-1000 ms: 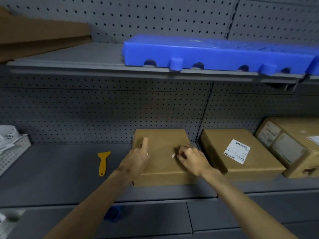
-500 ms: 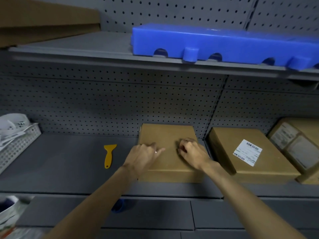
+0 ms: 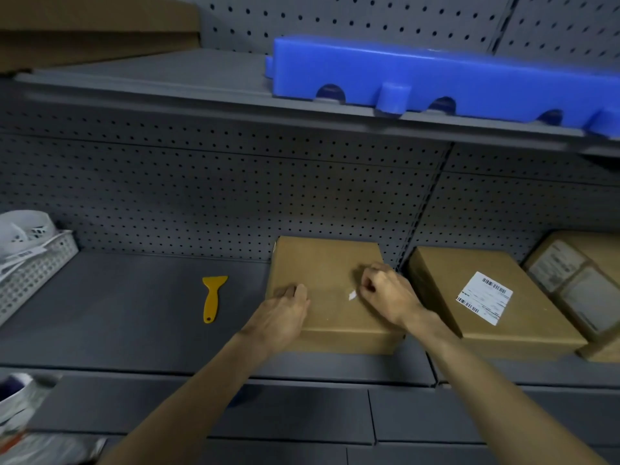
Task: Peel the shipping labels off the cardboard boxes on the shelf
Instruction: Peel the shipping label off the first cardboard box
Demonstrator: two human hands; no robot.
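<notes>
You have three cardboard boxes on the lower shelf: one at centre [image 3: 330, 293], one right of centre [image 3: 486, 303], one at the right edge [image 3: 583, 283]. You have one white barcode label [image 3: 483, 297] on the second box and two faded labels [image 3: 567, 280] on the third. One small white scrap [image 3: 352, 294] sits at centre. One yellow scraper [image 3: 212, 298], one white basket [image 3: 32, 270] at left, one blue pallet [image 3: 446, 80] at the upper right.

Both hands on cardboard box [image 3: 330, 290], right hand [image 3: 385, 293] pinching label scrap [image 3: 352, 294]
</notes>
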